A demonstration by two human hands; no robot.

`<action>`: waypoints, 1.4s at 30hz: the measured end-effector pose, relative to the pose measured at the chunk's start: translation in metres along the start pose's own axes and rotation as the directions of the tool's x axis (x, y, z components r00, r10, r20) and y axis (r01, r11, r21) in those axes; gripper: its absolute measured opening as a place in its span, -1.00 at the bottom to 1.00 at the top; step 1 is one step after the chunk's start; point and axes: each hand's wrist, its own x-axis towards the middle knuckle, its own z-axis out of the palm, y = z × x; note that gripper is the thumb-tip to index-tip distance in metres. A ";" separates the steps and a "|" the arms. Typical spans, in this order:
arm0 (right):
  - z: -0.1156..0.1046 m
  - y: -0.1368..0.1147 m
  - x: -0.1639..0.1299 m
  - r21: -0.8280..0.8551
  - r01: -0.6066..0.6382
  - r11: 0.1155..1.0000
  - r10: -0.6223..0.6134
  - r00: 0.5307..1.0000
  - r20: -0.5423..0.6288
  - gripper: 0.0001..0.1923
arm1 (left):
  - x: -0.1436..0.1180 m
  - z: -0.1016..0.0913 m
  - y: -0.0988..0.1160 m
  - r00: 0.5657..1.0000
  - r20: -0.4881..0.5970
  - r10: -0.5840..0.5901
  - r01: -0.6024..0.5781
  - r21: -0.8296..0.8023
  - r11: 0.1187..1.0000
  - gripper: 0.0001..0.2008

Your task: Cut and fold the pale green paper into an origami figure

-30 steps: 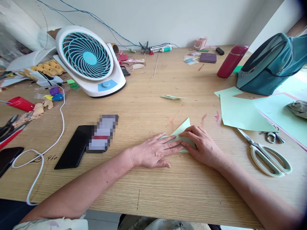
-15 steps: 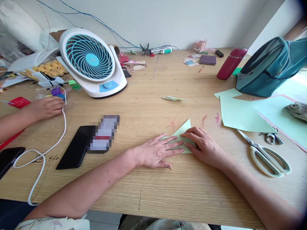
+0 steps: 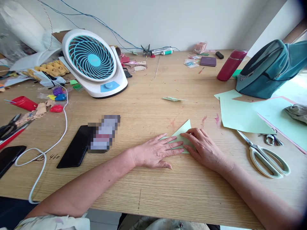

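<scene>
A folded piece of pale green paper (image 3: 184, 128) lies on the table in front of me, one pointed corner standing out at the top. My left hand (image 3: 157, 152) rests flat with its fingers spread, their tips over the paper's left part. From the right, my right hand (image 3: 206, 148) bends its fingers onto the paper, thumb and forefinger closed on its right side. Both hands cover much of the paper, so its lower edge shows only in part.
Scissors (image 3: 268, 158) and green sheets (image 3: 244, 113) lie to the right, near a red bottle (image 3: 231, 65) and a teal bag (image 3: 261, 70). Leftward are phones (image 3: 74, 147), a white cable (image 3: 66, 123) and a fan (image 3: 93, 64). A small folded paper (image 3: 174, 99) lies farther back.
Another person's hand at the left has withdrawn from view, uncovering small coloured packets and a red cup. My two hands stay almost still on the paper.
</scene>
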 end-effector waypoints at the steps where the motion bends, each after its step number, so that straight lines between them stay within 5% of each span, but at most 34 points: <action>1: -0.001 0.000 -0.001 -0.011 0.011 1.000 -0.011 1.000 0.017 -0.66 | 0.000 0.000 0.000 1.000 -0.005 0.002 -0.002 -0.001 1.000 -0.31; 12: -0.012 0.014 -0.012 0.116 0.052 0.992 -0.058 0.997 0.047 -0.48 | 0.000 -0.002 0.000 1.000 -0.017 0.012 -0.013 -0.014 1.000 -0.34; 17: -0.012 0.001 0.000 0.235 -0.094 0.967 0.137 0.975 -0.177 -0.60 | -0.002 -0.001 0.000 1.000 -0.012 0.002 -0.002 0.000 1.000 -0.35; 20: -0.004 -0.012 0.015 0.313 -0.071 0.947 0.151 0.959 -0.239 -0.63 | -0.002 0.000 0.000 1.000 -0.027 0.002 -0.001 0.015 1.000 -0.36; 25: 0.015 -0.013 0.028 0.050 0.071 0.996 -0.066 0.993 -0.103 -0.58 | -0.002 0.000 -0.001 1.000 -0.031 0.000 -0.002 -0.053 0.999 -0.32; 35: 0.021 -0.007 0.027 -0.072 0.075 0.995 -0.080 0.994 -0.069 -0.54 | -0.011 -0.011 -0.026 0.937 -0.285 -0.204 0.122 -0.279 0.952 -0.71; 42: 0.022 -0.005 0.026 -0.062 0.081 0.995 -0.085 0.994 -0.068 -0.52 | -0.008 -0.008 -0.021 0.931 -0.299 -0.208 0.143 -0.223 0.964 -0.79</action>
